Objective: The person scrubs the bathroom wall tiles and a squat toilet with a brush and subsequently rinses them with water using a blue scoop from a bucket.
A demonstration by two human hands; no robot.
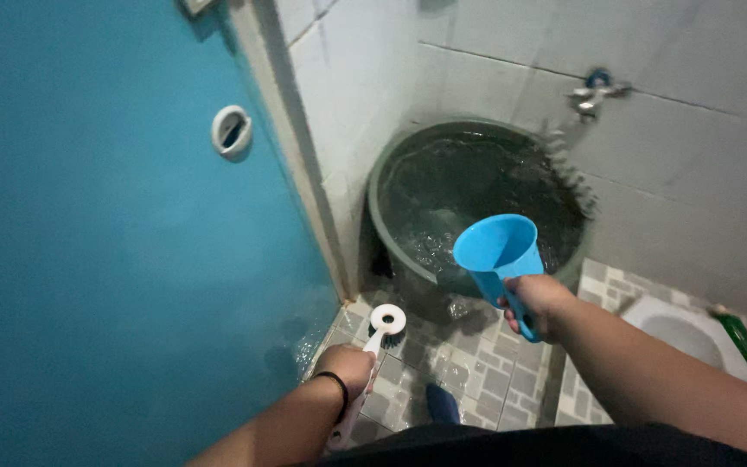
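My right hand (536,304) is clamped around the handle of a blue scoop (499,252), mouth tipped up and away from me, handle running down and back into my fist. The scoop hangs just over the near rim of the big dark tub (388,169), which sits straight ahead of that hand and is full of water; the tub is much nearer my right hand than my left. A stream from the wall tap (596,92), up and slightly right of the scoop, is falling into the tub. Right forearm comes in from the lower right, wrist roughly level, knuckles outward. My left hand (346,367) is lower and to the left, closed on the white handle of a scrub brush (386,322); the brush's long axis points forward and slightly right, head just ahead of the knuckles, bristles down, close to the wet tiled floor (469,363), can't tell if touching. Black band on the left wrist. Hands are well apart, each with its own tool. Teal door (88,259) is left of the left hand. White squat toilet (680,333) sits right of and below my right arm, green bottle (741,339) beside it.
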